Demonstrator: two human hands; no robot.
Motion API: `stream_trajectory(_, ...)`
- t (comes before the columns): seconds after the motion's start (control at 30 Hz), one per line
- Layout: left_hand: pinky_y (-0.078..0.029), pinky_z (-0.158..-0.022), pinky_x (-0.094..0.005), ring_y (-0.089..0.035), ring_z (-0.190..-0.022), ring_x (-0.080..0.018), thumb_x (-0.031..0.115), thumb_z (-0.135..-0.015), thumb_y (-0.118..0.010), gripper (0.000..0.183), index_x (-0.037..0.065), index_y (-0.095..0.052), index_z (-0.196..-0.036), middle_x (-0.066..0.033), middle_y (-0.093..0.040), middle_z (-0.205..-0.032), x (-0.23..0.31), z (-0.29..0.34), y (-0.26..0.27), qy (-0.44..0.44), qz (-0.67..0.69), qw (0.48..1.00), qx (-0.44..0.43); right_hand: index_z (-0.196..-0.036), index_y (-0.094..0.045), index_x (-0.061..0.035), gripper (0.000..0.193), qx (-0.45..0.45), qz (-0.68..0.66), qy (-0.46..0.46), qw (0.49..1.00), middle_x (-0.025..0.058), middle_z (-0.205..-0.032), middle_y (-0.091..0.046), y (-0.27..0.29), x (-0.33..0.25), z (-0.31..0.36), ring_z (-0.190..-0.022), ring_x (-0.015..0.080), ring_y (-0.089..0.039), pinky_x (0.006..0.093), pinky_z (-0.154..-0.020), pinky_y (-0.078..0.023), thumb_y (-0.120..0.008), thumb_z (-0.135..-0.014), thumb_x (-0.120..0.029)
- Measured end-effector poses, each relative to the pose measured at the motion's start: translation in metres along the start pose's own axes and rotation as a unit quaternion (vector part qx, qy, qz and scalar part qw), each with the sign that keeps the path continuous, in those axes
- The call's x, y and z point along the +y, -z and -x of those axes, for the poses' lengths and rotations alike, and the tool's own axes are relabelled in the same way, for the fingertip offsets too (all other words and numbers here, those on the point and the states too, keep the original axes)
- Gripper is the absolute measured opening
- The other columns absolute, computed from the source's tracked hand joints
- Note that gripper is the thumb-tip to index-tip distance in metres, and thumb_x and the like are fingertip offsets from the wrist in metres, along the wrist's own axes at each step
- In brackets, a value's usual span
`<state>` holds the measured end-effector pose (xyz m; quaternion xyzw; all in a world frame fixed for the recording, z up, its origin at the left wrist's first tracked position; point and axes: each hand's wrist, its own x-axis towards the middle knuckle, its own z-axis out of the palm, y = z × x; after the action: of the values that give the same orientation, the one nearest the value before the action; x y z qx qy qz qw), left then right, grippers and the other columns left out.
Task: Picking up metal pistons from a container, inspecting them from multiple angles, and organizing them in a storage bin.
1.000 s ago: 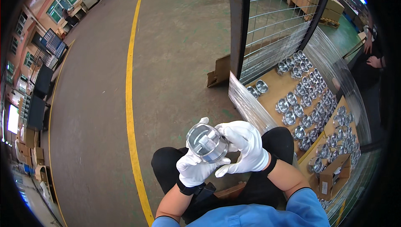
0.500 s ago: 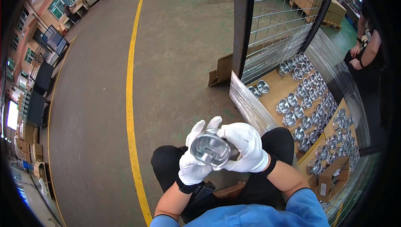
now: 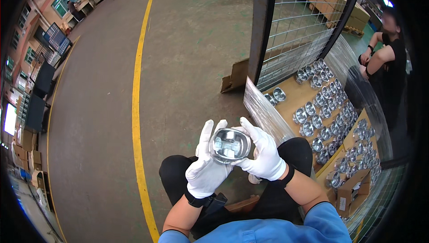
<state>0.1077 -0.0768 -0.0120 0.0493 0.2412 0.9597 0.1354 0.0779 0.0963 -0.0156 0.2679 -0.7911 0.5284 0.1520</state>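
Cup-shaped metal part (image 3: pixel 230 145) sits between my two gloved hands, up off the floor, hollow side facing me. My right hand (image 3: pixel 262 156) pinches its right side, index finger sticking up away from it. My left hand (image 3: pixel 205 171) backs the left side, fingers up and apart; its thumb is hidden, so can't tell if it clamps.

Progress: one piece in hand, not set down — handling looks mid-way, my judgement. Many similar metal parts (image 3: pixel 324 104) stand in rows on tan board (image 3: pixel 292 97), right of my right hand. Two stand apart from the rows, nearer the board's left edge. Can't tell which of them have been handled.

Edges: plastic wrap (image 3: pixel 266 113) slants just beyond my right hand, cage post (image 3: pixel 261 28) and wire mesh (image 3: pixel 308 28) farther ahead on that side. Black-clad knees flank both hands, near. Opened cardboard box (image 3: pixel 353 194) lies well right. A co-worker (image 3: pixel 391 68) is beyond the wrap, far right. Widest room is ahead and left of my left hand — grey floor (image 3: pixel 192 55) running to the yellow line (image 3: pixel 137 86) and past it.
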Motion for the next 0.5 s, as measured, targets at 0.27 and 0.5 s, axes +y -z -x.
stream_trajectory(0.27,-0.018,-0.117,-0.0525,-0.02,-0.146,-0.034,0.04,-0.085,-0.058,0.083,0.025,-0.019,-0.156,-0.0104,-0.01,-0.163,0.0,0.003,0.014,-0.055,-0.056,0.994,-0.079,-0.133,-0.052,-0.0009,0.076,0.008,-0.031,0.027,0.999,0.0163,-0.113,-0.066,-0.002,-0.001,-0.001,-0.102,0.0323,-0.064,0.038,-0.09,-0.05,-0.081,-0.063,-0.011)
stream_trajectory(0.5,-0.025,-0.114,-0.0553,-0.029,-0.141,-0.04,0.041,-0.09,-0.057,0.08,0.016,-0.019,-0.155,-0.0092,-0.016,-0.161,-0.003,-0.003,0.002,-0.03,0.057,0.997,-0.036,-0.102,-0.066,-0.0074,0.045,0.123,0.087,0.074,0.986,0.0107,-0.098,-0.066,0.005,-0.006,0.002,-0.088,0.0262,-0.065,0.0359,-0.077,-0.052,-0.082,-0.06,-0.013)
